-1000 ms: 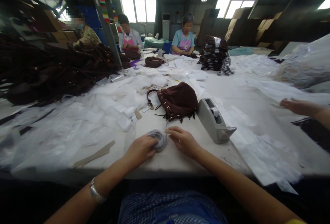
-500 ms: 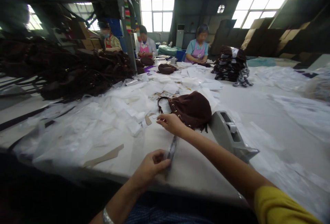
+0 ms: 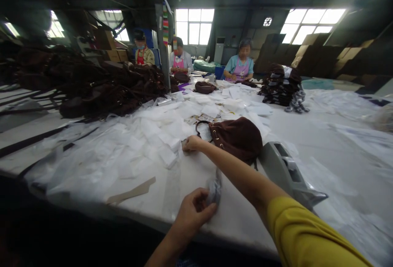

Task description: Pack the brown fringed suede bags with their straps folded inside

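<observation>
Near the table's front edge, my left hand is closed on a clear plastic-wrapped strip with something grey-blue in it; its exact kind cannot be made out. My right hand reaches forward, fingers pinched at a small brown card piece lying at the edge of the white sheets. Just beyond my right forearm sits a dark brown drawstring handbag with metal eyelets, its looped handle pointing left. The forearm hides the bag's lower edge.
A grey tape dispenser stands right of the bag. White wrapping sheets cover the left, and a long brown card strip lies in front. Dark bags are heaped at left, others stacked behind. Several people work across the table.
My right hand has moved slightly left and down onto the small card piece, which lay apart from it before. My left hand still holds the plastic-wrapped strip. The camera view has shifted.
</observation>
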A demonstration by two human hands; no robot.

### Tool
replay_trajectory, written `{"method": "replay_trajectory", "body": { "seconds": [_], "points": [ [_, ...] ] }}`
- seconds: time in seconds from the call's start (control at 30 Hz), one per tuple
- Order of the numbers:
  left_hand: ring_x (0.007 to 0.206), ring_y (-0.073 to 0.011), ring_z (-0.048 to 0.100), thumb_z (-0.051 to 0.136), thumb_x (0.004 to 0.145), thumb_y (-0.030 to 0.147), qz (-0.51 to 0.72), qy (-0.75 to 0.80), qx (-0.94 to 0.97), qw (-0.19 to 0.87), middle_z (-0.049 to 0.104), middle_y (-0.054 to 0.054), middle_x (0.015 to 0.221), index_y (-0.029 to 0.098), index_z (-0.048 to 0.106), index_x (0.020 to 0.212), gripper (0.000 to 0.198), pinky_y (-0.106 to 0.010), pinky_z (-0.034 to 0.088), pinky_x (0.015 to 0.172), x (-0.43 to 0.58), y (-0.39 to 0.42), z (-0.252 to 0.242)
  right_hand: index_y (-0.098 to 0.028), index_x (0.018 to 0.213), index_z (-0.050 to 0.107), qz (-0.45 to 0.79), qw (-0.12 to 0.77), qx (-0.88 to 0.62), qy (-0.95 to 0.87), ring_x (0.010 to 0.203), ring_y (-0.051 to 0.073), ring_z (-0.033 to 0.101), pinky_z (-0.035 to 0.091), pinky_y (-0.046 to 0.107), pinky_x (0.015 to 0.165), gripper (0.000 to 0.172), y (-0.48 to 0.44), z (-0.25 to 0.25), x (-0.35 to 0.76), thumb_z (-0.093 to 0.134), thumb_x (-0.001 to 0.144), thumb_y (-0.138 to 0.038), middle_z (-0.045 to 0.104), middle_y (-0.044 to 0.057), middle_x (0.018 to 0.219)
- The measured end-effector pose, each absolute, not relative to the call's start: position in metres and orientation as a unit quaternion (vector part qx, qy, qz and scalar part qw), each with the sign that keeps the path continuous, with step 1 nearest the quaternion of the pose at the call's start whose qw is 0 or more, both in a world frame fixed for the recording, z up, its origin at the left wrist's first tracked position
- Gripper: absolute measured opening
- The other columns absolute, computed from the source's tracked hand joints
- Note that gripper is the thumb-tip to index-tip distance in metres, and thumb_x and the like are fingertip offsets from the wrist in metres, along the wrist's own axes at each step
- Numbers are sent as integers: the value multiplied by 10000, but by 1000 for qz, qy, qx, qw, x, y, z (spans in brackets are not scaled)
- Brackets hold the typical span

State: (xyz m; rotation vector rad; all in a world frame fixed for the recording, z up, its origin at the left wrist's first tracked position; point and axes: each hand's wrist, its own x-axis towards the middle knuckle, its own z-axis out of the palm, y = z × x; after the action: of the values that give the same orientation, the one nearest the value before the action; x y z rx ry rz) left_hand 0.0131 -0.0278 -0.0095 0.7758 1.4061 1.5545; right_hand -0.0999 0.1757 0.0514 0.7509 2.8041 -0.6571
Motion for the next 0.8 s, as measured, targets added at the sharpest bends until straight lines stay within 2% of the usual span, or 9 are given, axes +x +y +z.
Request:
{"method": "replay_trajectory", "body": {
  "seconds": [0.1,0.2,0.37,0.43,0.53,0.6,0.67,0.73,0.8],
  "points": [
    [611,-96,404,746,751,428,619,573,318,433,502,20,682,128,685,977,380,-222,303,566,14,-28,-6,-146,1136,614,-238,123,269,925,917,187,647,568,366,784,268,178,53,-91,589,953,-341,642,70,1104],
    [644,-122,491,744,752,402,598,606,333,406,587,-7,720,140,707,977,348,-231,361,595,16,-29,1,-142,1109,628,-251,114,278,920,858,169,658,572,347,751,255,184,59,-76,584,956,-342,664,59,1041],
    [944,-247,630,754,743,384,583,638,362,350,717,-86,984,157,740,998,341,-300,466,834,16,-29,13,-118,839,732,-240,-10,283,929,970,247,668,503,296,844,72,197,79,-40,671,825,-153,736,107,913],
    [973,-259,642,743,759,411,593,617,360,373,728,-93,1021,159,737,1028,368,-312,476,858,14,-28,17,-119,844,738,-247,-75,284,923,1034,260,655,480,281,872,105,198,86,-24,635,824,-126,742,131,952],
    [989,-255,647,753,749,435,618,596,327,396,734,-94,1032,153,727,1042,407,-303,481,858,10,-27,21,-130,975,699,-283,-148,284,904,924,196,691,506,247,789,209,195,90,8,504,931,-191,741,121,972],
    [993,-242,644,752,753,432,641,579,302,402,734,-87,1027,149,722,1038,402,-289,480,859,7,-27,23,-142,1055,640,-346,-190,281,875,789,145,701,525,223,691,267,188,90,39,411,988,-262,738,96,953],
    [981,-227,646,736,775,421,664,557,277,414,731,-83,1031,145,713,1053,393,-286,483,862,4,-26,24,-149,1051,601,-464,-244,266,808,702,128,689,534,222,630,270,176,86,76,452,979,-361,730,72,893],
    [939,-205,654,732,783,406,683,536,242,432,729,-83,1024,139,709,1060,385,-283,489,853,2,-26,26,-153,984,599,-583,-282,247,721,650,133,669,540,239,604,317,162,82,113,612,883,-453,709,46,799],
    [888,-177,660,748,772,387,699,516,207,450,729,-77,1001,136,714,1038,367,-274,495,842,-1,-25,29,-152,930,619,-635,-271,248,679,603,134,650,535,252,580,381,149,77,144,712,790,-494,697,34,742]
  ]
}}
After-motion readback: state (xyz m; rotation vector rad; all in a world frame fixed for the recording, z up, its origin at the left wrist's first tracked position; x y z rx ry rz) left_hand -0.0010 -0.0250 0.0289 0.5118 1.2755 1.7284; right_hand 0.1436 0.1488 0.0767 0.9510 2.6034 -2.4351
